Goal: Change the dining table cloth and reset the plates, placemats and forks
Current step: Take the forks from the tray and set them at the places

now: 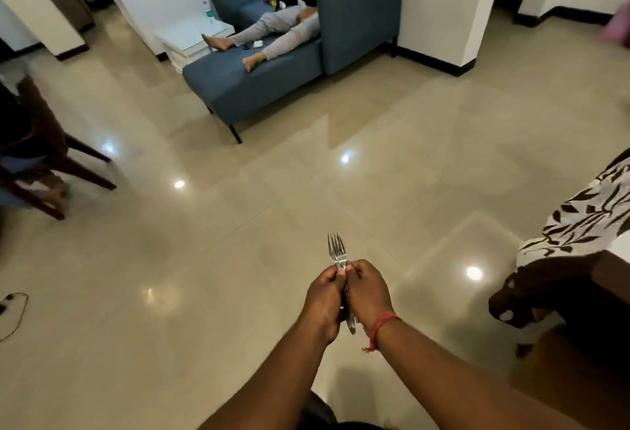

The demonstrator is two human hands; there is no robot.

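Steel forks [337, 252], bunched tines-up, sit in the grip of both hands: the left hand [322, 300] and right hand [370, 293] are each curled round the handles over bare floor. This looks like the fork-carrying step (cloth already changed, perhaps). Next comes a turn right toward the patterned cloth [586, 215] at the worktop edge, past the dark chair [545, 290]; open floor lies ahead.

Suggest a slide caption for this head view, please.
Both hands, left hand and right hand, grip a bundle of forks above the tiled floor.
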